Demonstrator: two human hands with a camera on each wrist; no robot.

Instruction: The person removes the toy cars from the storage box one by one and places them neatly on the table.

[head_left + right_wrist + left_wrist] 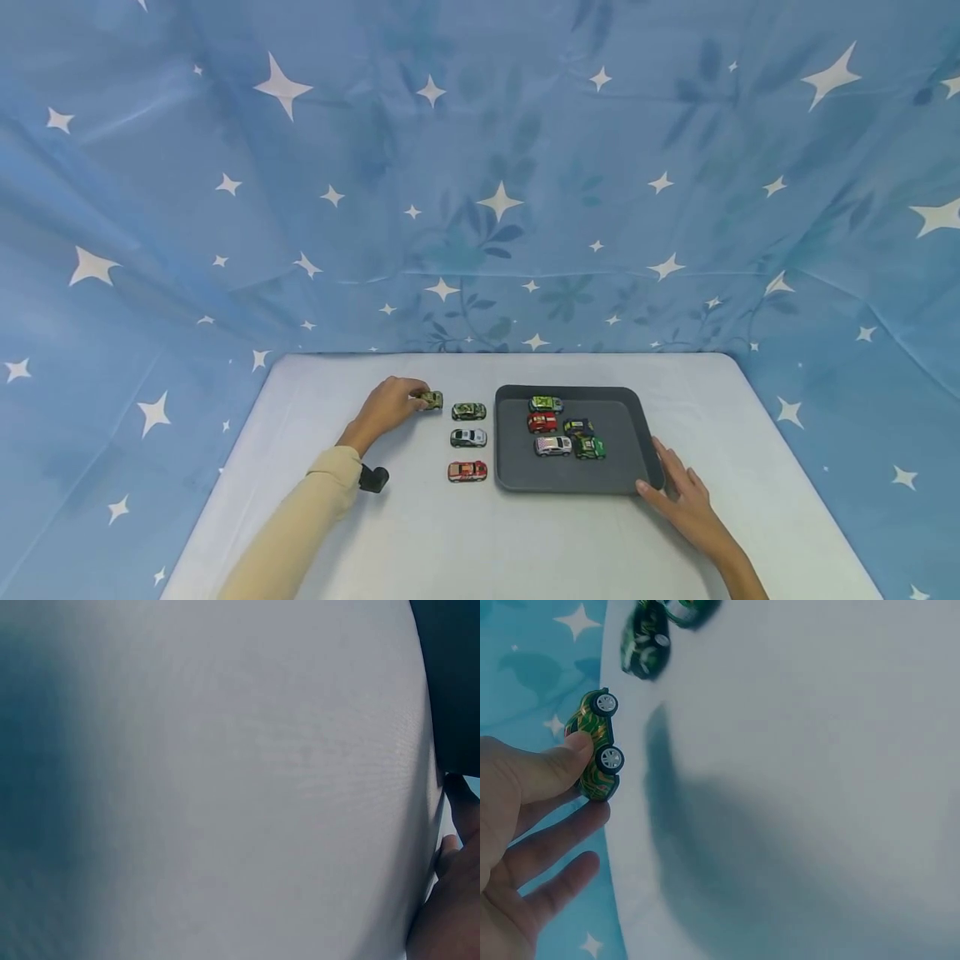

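My left hand (408, 400) is at the table's far left-middle and pinches a green and yellow camouflage toy car (432, 400). In the left wrist view the thumb (562, 761) presses on that car (598, 746), whose wheels face the camera, and the other fingers curl below it. My right hand (675, 490) lies with straight fingers against the near right corner of a dark grey tray (517, 475). Several toy cars sit in the tray, among them a red one (542, 422) and a green one (589, 448). The right wrist view shows only white table, the tray's edge (450, 675) and part of my hand (450, 900).
Three cars stand in a column left of the tray: green (468, 411), white (468, 437), red (467, 472). The white table (420, 533) is ringed by a blue star-patterned cloth (480, 208). A black wrist camera (372, 478) sits under my left forearm.
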